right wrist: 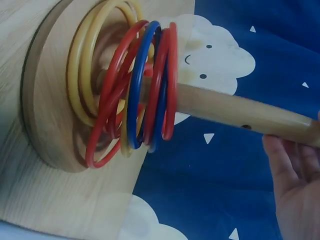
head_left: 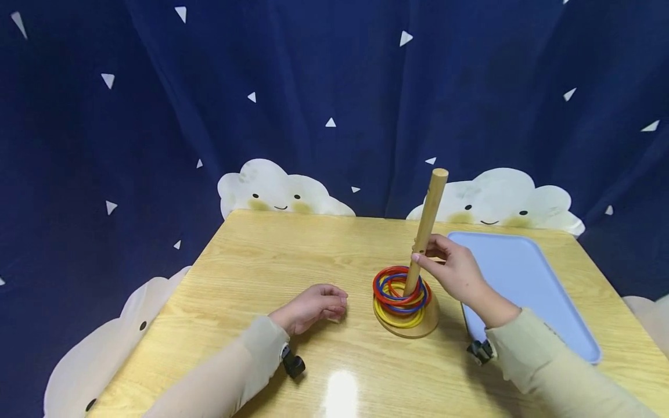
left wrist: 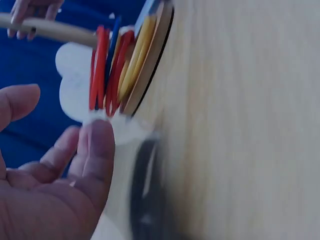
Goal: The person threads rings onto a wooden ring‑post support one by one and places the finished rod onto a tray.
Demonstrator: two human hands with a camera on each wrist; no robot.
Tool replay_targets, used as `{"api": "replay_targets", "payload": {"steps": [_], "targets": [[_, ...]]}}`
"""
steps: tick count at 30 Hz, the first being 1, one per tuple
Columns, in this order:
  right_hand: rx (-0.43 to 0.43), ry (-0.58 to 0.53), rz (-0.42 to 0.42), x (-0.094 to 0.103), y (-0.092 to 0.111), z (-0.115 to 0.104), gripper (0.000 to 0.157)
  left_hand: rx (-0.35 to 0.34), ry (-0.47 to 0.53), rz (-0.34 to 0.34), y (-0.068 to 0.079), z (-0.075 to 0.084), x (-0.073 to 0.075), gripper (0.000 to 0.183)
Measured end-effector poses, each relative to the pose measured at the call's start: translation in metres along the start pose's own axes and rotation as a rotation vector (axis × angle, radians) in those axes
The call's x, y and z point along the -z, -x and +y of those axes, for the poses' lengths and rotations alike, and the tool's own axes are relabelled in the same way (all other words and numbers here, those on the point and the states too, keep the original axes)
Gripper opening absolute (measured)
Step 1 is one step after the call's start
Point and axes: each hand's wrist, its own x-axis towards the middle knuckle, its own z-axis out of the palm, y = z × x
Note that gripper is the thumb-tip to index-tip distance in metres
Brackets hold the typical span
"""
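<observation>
A wooden ring-toss stand with a round base (head_left: 430, 325) and a tall post (head_left: 430, 212) is on the table. Several red, blue and yellow rings (head_left: 389, 318) lie heaped round the foot of the post. My right hand (head_left: 457, 276) pinches the post above the rings, thumb in front and fingers behind. In the right wrist view the fingertips (right wrist: 272, 145) touch the wood. Left of the stand, my left hand (head_left: 316, 305) hovers low over the table with loosely bent fingers, holding nothing and apart from the rings (left wrist: 102, 70).
A pale blue tray (head_left: 502, 261) lies at the right, partly behind my right forearm. The wooden table (head_left: 272, 249) ends at the back against a dark blue curtain (head_left: 313, 69) with white triangles and cloud shapes.
</observation>
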Motion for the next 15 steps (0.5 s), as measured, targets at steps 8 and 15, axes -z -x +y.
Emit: {"api": "replay_targets", "payload": {"steps": [8,15], "targets": [[0.022,0.068,0.047,0.010,-0.005,-0.008,0.026,0.013,0.143,0.070,-0.021,-0.003,-0.018,0.040],[0.034,0.004,0.089,0.037,-0.010,-0.033,0.025,0.076,0.239,0.108,-0.053,-0.005,-0.034,0.027]]}}
